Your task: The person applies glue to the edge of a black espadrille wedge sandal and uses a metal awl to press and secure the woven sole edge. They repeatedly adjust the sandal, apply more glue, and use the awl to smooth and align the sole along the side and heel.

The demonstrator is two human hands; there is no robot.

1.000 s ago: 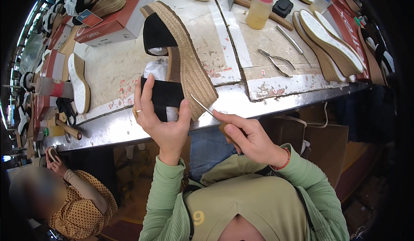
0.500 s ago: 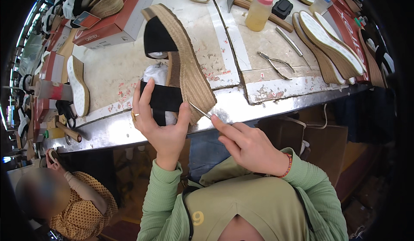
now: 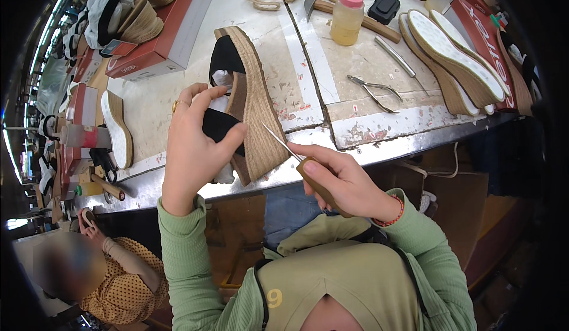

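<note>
A wedge sandal (image 3: 259, 100) with black straps and a woven rope-wrapped sole lies on its side near the bench's front edge. White stuffing shows under the straps. My left hand (image 3: 198, 132) curves round the black strap, its thumb and fingers on either side; the hand partly hides that strap. In my right hand (image 3: 341, 180) is an awl (image 3: 320, 180) with a wooden handle, gripped closed. Its thin metal shaft points up and left, the tip over the rope-wrapped side of the wedge; whether it touches cannot be made out.
On the bench lie pliers (image 3: 374, 92), a metal-handled pick (image 3: 398, 58), a hammer (image 3: 355, 14) and a glue bottle (image 3: 347, 17). White-topped wedge soles (image 3: 456, 58) stand right, another (image 3: 117, 129) left. A red shoe box (image 3: 160, 46) sits far left. A co-worker (image 3: 127, 272) is at lower left.
My left hand has shifted left and up along the straps, its thumb off the rope edge. The awl's tip has come away from the strap's edge, and its handle now shows. The sandal has turned slightly.
</note>
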